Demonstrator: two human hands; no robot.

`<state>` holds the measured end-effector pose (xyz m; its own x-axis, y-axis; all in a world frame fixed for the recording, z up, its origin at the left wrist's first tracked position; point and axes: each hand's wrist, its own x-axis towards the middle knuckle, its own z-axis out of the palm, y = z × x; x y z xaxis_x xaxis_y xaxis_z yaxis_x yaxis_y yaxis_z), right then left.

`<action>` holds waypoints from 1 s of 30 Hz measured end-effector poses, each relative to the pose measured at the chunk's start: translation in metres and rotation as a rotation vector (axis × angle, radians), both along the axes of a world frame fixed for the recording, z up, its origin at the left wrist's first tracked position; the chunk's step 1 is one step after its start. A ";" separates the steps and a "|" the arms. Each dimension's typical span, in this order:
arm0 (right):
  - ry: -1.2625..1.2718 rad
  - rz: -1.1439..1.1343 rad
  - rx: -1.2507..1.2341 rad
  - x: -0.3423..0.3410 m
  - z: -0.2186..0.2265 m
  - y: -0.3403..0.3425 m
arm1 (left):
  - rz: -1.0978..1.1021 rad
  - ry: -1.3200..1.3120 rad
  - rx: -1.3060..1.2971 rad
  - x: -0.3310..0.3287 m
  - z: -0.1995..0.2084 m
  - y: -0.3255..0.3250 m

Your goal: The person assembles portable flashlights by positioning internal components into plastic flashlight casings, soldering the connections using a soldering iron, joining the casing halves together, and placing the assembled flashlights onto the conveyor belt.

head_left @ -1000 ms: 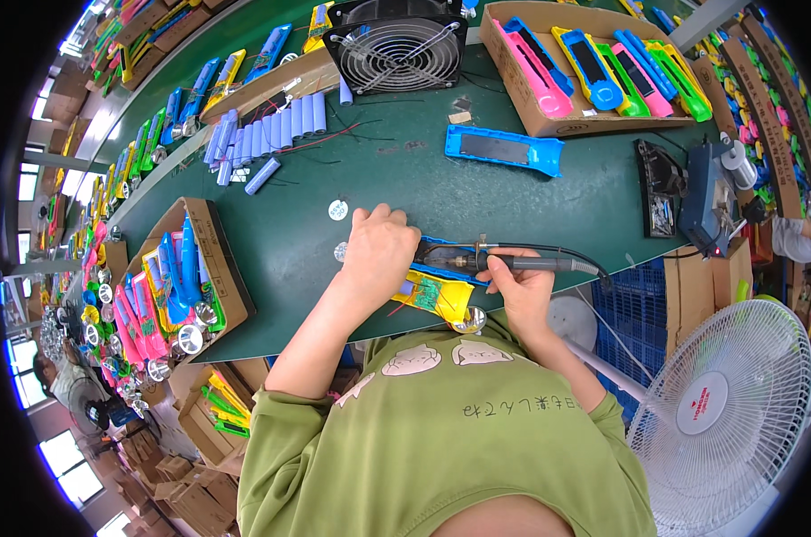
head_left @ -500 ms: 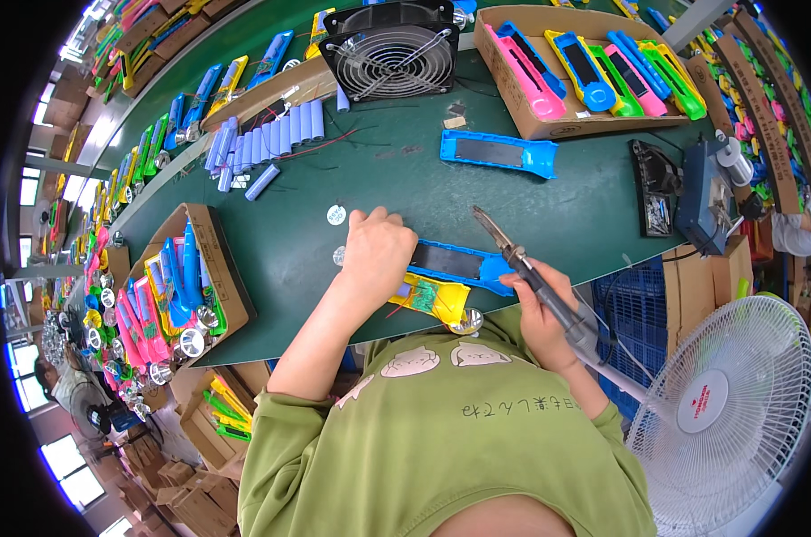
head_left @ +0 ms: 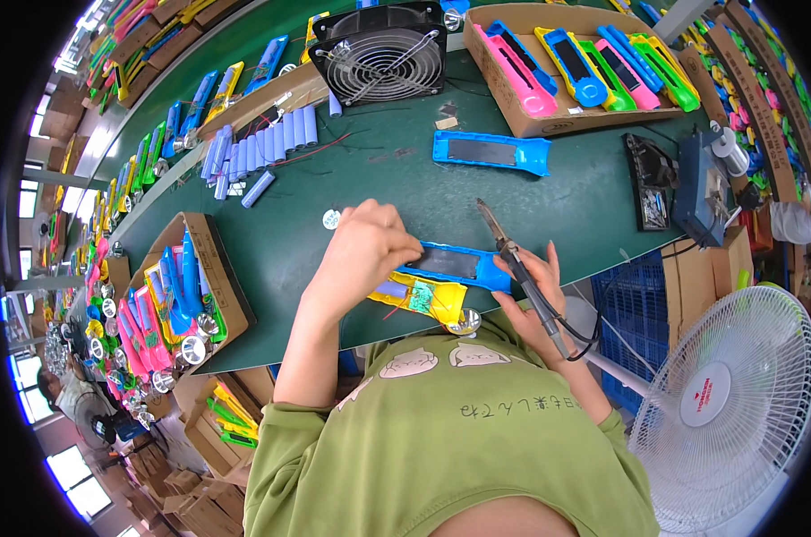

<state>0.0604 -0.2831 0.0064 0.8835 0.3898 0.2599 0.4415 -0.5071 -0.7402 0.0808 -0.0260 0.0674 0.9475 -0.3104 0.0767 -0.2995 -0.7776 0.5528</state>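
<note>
My right hand (head_left: 529, 324) holds a soldering iron (head_left: 533, 293), its metal tip angled up and away over the table. Fingers and thumb of that hand are partly spread around the handle. My left hand (head_left: 365, 251) is closed in a pinch at the left end of a blue plastic casing (head_left: 450, 262) with a dark panel; what lies between the fingertips is hidden. Nearer me, beside that casing, lies a yellow casing (head_left: 446, 304) with a green circuit board (head_left: 421, 295), a purple battery cell (head_left: 393, 288) and a silver reflector (head_left: 467, 322).
Purple cells (head_left: 271, 143) with wires lie at far left. Another blue casing (head_left: 490, 152) sits farther back, near a black fan (head_left: 383, 67) and a carton (head_left: 549, 121) of casings. A blue soldering station (head_left: 699, 192) stands right; a carton (head_left: 217, 268) of assembled pieces, left.
My right hand's fingers have loosened and spread around the iron, whose handle now points lower. My left hand has turned, its fingertips pinching at the blue casing's end.
</note>
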 end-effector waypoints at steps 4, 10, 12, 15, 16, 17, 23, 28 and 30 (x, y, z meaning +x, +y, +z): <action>0.004 0.012 0.003 0.001 0.005 0.001 | -0.312 -0.042 -0.029 -0.021 0.013 -0.016; 0.047 0.037 0.017 0.003 0.004 0.001 | -0.373 -0.182 0.077 -0.032 -0.018 -0.027; 0.047 0.039 0.121 0.007 0.001 0.004 | -0.208 -0.207 -0.107 -0.035 -0.034 -0.027; 0.024 0.094 0.088 0.017 -0.001 0.010 | -0.013 -0.232 -0.130 -0.033 -0.039 -0.038; 0.024 0.095 0.089 0.019 -0.001 0.014 | -0.012 -0.232 -0.129 -0.032 -0.040 -0.041; 0.019 0.124 0.100 0.020 -0.001 0.017 | 0.062 -0.216 -0.054 -0.030 -0.042 -0.044; -0.221 0.121 0.187 0.030 0.011 0.009 | 0.166 -0.073 0.109 -0.023 -0.043 -0.047; 0.097 0.042 0.429 0.032 0.021 -0.012 | 0.156 -0.032 0.082 -0.017 -0.042 -0.042; 0.386 -0.049 0.723 0.032 0.016 -0.010 | 0.131 -0.005 0.129 -0.015 -0.039 -0.042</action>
<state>0.0920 -0.2927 0.0219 0.9738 0.2008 0.1064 0.0787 0.1412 -0.9868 0.0661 -0.0681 0.0281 0.9802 -0.1919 0.0493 -0.1935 -0.8746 0.4445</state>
